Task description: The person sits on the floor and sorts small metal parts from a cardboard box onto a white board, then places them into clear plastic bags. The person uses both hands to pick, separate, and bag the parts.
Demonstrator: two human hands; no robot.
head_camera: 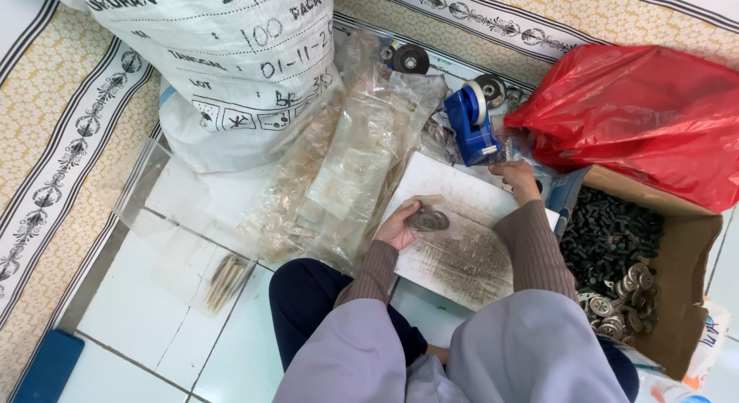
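Near the middle of the frame, the person's left hand (398, 226) grips a small clear plastic packet holding dark metal discs (427, 218), fingers curled around it, above a white rectangular board smeared with grey dust (462, 257) that lies on the white tiled floor (146, 311). Just right of centre, the right hand (514, 177) reaches to the base of a blue plastic tape dispenser (471, 126); its fingers bend against the dispenser, but I cannot tell whether they grip anything. Left of the board spreads a heap of empty clear plastic bags (346, 164). At the upper left stands a large white woven sack (231, 64). At the upper right lies a red plastic bag (639, 118), and below it an open brown cardboard box (685, 257) holds black plastic pieces and silver metal wheels.
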